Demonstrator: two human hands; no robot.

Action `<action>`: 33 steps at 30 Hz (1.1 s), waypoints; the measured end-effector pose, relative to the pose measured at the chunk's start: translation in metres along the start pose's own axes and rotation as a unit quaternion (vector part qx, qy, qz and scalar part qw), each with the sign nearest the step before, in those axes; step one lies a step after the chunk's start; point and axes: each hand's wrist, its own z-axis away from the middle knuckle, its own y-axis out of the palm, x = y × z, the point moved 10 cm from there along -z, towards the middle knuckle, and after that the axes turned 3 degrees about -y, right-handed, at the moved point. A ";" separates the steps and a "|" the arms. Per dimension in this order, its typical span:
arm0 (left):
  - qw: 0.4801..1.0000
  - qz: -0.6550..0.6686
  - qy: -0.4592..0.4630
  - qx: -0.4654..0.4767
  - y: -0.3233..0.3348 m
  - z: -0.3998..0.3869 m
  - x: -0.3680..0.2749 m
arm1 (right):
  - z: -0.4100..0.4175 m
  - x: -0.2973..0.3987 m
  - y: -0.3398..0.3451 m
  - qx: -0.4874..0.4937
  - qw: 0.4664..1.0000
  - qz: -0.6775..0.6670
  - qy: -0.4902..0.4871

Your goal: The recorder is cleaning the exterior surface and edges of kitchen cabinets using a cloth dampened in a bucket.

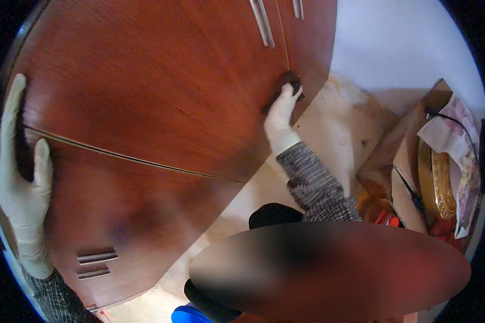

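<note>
A reddish-brown wooden cabinet (153,93) with vent-like slots fills the left and middle of the view. My left hand (22,194), in a pale glove, is at its far-left edge with thumb and fingers spread and nothing seen in it. A seam (145,160) between two panels runs from near that hand toward the floor. My right hand (282,115), gloved too, presses a dark cloth or pad (289,78) against the wood beside a thin vertical joint, low on the cabinet. Whether it is cloth or sponge cannot be told.
The light floor (331,133) meets a white wall (388,44). At the right stand an open cardboard box (406,198), an ornate gold frame (444,189), flowered paper or fabric (462,161) and a black cable. Something blue (190,315) lies at the bottom; a blurred oval hides much there.
</note>
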 end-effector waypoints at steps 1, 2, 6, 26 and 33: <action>0.998 0.059 -0.002 -0.014 0.015 -0.003 -0.001 | 0.022 0.037 0.017 0.040 0.997 -0.006 -0.070; 0.998 0.064 0.008 -0.021 0.015 -0.004 -0.002 | 0.050 0.062 0.040 0.079 0.985 0.024 -0.153; 0.997 -0.063 0.045 -0.021 0.004 -0.004 0.004 | 0.214 0.144 0.140 0.382 0.814 0.214 -0.381; 0.991 -0.097 0.050 -0.074 -0.011 -0.004 -0.009 | -0.023 0.069 0.048 0.149 0.974 0.093 -0.143; 0.995 -0.067 0.004 -0.072 -0.012 -0.003 -0.007 | 0.086 0.120 0.083 0.391 0.791 0.266 -0.389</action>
